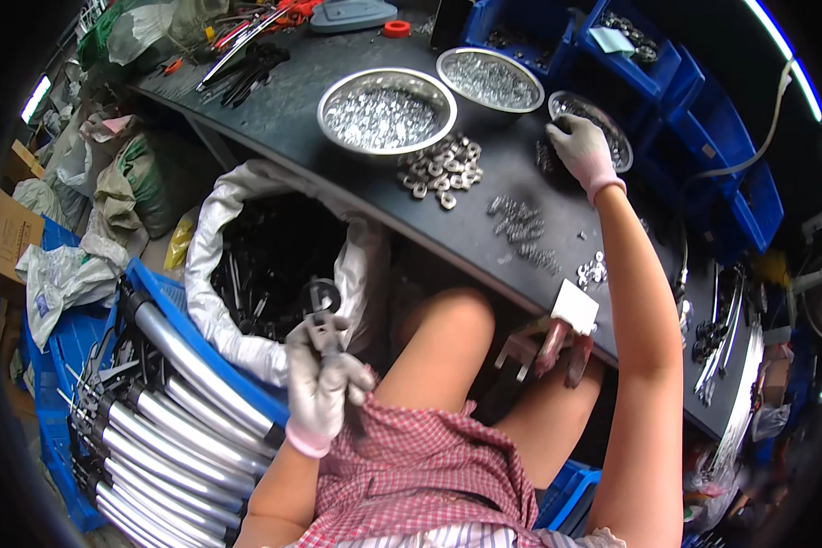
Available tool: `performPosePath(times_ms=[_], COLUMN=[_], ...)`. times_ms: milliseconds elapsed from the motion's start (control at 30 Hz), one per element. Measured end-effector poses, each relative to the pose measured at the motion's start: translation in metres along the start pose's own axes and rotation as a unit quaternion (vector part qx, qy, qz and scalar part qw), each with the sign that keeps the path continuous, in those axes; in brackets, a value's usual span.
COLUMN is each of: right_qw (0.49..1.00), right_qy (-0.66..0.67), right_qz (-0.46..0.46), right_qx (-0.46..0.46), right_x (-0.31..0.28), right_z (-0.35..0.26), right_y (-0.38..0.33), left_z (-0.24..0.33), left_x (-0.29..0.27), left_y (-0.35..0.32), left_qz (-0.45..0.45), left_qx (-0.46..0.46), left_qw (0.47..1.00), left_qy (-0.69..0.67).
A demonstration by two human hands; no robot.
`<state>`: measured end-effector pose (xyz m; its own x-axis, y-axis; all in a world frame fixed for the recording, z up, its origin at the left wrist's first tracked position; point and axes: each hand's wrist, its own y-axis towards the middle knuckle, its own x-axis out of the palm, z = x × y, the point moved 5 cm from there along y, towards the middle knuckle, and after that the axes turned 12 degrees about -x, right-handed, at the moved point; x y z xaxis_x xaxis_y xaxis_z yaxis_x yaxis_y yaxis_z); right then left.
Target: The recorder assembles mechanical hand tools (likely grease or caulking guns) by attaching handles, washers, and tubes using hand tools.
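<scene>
Three steel bowls on the bench, plus more containers. At 8 o'clock, blue crate (64, 347) of grey tubes (183, 402). At 9 o'clock, white sack (247, 347) of black parts. Left hand (324, 388), gloved, at 6 o'clock over the lap, fingers curled tight round a black bracket (320, 306) held upright beside the sack. At 12 o'clock, big bowl (386, 111) and second bowl (490, 79), both full of small silver hardware; nuts (440, 167) heaped just below. Right hand (580, 146), gloved, at 1 o'clock, arm outstretched, fingers bent down at third bowl (612, 137); cannot tell if pinching.
</scene>
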<state>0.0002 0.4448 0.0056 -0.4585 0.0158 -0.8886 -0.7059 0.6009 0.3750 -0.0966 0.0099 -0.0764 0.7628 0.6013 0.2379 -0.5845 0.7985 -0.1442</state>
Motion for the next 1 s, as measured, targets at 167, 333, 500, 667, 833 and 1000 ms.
performPosePath(times_ms=[167, 333, 500, 667, 833, 1000], right_qw=[0.995, 0.944, 0.975, 0.935, 0.870, 0.952], right_qy=[0.053, 0.326, -0.153, -0.070, 0.063, 0.074], right_qz=[0.079, 0.038, -0.162, -0.305, -0.485, -0.288], right_qx=[-0.014, -0.016, 0.004, 0.165, 0.069, 0.066], right_x=[-0.033, 0.018, 0.079, 0.130, 0.089, 0.100], right_z=[0.042, 0.046, 0.115, 0.097, 0.080, 0.072], right_y=[0.036, 0.143, 0.262, 0.240, 0.237, 0.220], left_z=[0.007, -0.035, -0.055, -0.059, -0.043, -0.044], left_x=[-0.024, -0.072, -0.079, -0.095, -0.078, -0.078], left_y=[0.044, 0.086, 0.114, 0.106, 0.116, 0.119], left_qz=[0.111, 0.208, 0.142, 0.161, 0.162, 0.168], left_qx=[0.012, -0.032, -0.046, -0.062, -0.075, -0.087], left_qw=[0.988, 0.939, 0.907, 0.900, 0.911, 0.906], left_qy=[-0.105, -0.273, -0.393, -0.401, -0.372, -0.380])
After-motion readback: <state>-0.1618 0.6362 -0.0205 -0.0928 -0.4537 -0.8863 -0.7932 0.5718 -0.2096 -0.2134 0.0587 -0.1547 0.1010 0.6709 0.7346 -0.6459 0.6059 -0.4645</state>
